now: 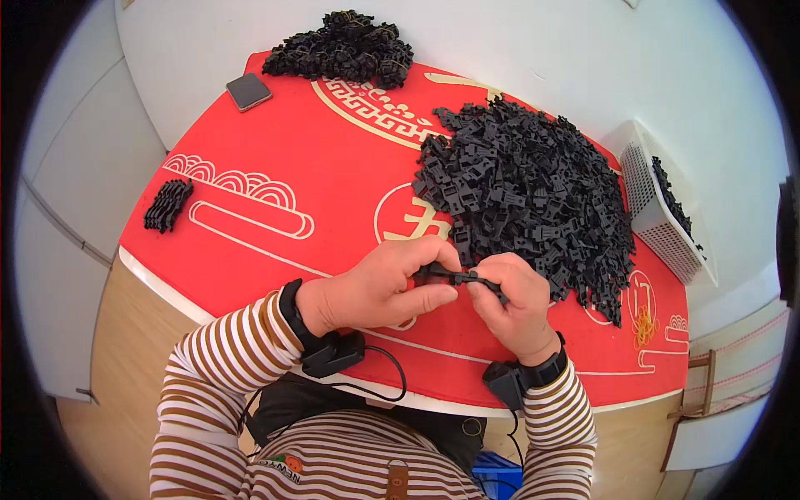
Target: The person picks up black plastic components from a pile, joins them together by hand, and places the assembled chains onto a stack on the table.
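My left hand [375, 287] pinches a small black plastic part [436, 272] between thumb and fingers, above the red tabletop. Close to its right, my right hand [521, 304] grips another black plastic part [493, 287] with thumb and forefinger. The two parts meet end to end between my fingertips; whether they are joined I cannot tell. Just beyond my hands rises a large loose heap of similar black plastic parts [525, 183]. A neat row of black parts [168, 206] lies on the left side of the table.
Bundled black parts [342, 50] are piled at the back, beside a phone [248, 92]. A white perforated basket [654, 212] with more black parts stands at the right edge. Yellow rubber bands [644, 327] lie on the red table cover [333, 183]. Cables hang from both wrist devices.
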Demonstrator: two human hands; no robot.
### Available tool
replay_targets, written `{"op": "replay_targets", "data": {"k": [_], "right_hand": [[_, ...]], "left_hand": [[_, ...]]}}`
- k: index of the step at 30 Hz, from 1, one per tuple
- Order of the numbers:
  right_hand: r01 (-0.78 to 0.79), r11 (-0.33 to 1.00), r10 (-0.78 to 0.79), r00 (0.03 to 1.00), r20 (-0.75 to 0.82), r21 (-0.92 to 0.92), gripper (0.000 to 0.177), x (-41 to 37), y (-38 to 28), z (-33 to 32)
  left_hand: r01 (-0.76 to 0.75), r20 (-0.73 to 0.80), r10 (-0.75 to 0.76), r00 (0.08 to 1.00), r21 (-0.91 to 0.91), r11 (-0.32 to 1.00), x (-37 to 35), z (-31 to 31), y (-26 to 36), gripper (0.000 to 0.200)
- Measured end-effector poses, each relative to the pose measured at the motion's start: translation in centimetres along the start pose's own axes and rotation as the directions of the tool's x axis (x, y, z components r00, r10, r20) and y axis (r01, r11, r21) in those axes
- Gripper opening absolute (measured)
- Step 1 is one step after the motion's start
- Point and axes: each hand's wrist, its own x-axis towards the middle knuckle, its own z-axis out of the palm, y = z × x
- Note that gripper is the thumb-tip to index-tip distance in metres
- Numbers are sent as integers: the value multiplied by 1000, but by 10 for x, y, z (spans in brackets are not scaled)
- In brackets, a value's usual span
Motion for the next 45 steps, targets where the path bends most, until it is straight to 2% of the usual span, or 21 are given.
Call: {"op": "replay_targets", "data": {"k": [2, 5, 9, 12, 13, 14, 15, 16, 19, 20, 23, 25, 27, 29, 31, 33, 36, 41, 45], "right_hand": [[-52, 999, 52, 999, 1, 4, 17, 0, 2, 0], [-189, 981, 190, 982, -20, 50, 15, 0, -1, 2], [-367, 915, 372, 928, 4, 169, 10, -5, -1, 5], [-274, 960, 275, 961, -14, 54, 7, -1, -2, 6], [-288, 957, 289, 957, -21, 43, 7, -3, 1, 9], [-319, 946, 319, 948, 6, 65, 7, -2, -3, 10], [-284, 958, 284, 959, 13, 33, 5, -3, -1, 12], [-374, 926, 367, 925, 102, 62, 7, -2, -7, 8], [-337, 939, 330, 939, 94, 72, 15, -7, 4, 13], [-366, 922, 353, 929, 110, 129, 24, -11, 9, 13], [-369, 895, 374, 927, 28, 250, 28, -12, 8, 15], [-350, 901, 355, 934, 27, 256, 28, -14, 8, 13], [-330, 911, 334, 942, 25, 246, 27, -13, 6, 14], [-340, 908, 342, 939, 37, 244, 24, -12, 3, 14], [-342, 914, 340, 939, 49, 219, 19, -13, 3, 14], [-324, 930, 320, 946, 55, 174, 13, -13, 4, 13], [-336, 931, 330, 942, 67, 145, 8, -11, 2, 12], [-326, 931, 326, 945, 27, 163, 7, -12, 7, 12], [-346, 924, 340, 938, 64, 164, 8, -13, 6, 13]], "left_hand": [[-38, -26, 42, 999, 126, 991, 4, -2, -13, 16], [-354, -73, 412, 908, 392, 849, 13, -5, -27, 17], [-370, -91, 453, 887, 448, 814, 13, -5, -22, 15], [-398, -91, 476, 875, 425, 813, 13, -6, -27, 16], [-382, -30, 458, 889, 505, 774, 11, -9, -30, 25], [-404, -26, 481, 876, 504, 764, 11, -8, -36, 24], [-402, 11, 462, 887, 513, 759, 12, -9, -39, 20], [-396, 4, 450, 893, 478, 784, 12, -9, -42, 17], [-392, -17, 464, 886, 507, 767, 6, -7, -39, 15], [-345, -62, 446, 893, 543, 765, 1, -7, -37, 14], [-171, -218, 411, 885, 669, 723, -23, -21, -35, 15], [-6, -380, 383, 842, 703, 711, -52, -40, -24, 12], [256, -553, 271, 788, 694, 673, -85, -72, -22, 12], [442, -630, 367, 685, 759, 479, -114, -105, -15, 12], [590, -660, 415, 627, 749, 300, -140, -141, -9, 13], [672, -730, 331, 599, 682, 288, -161, -170, -12, 14], [814, -843, 182, 507, 537, 222, -168, -187, -13, 14], [863, -864, 67, 498, 502, 59, -168, -210, -24, 17], [901, -896, -103, 432, 434, 3, -161, -198, -2, 22]]}}
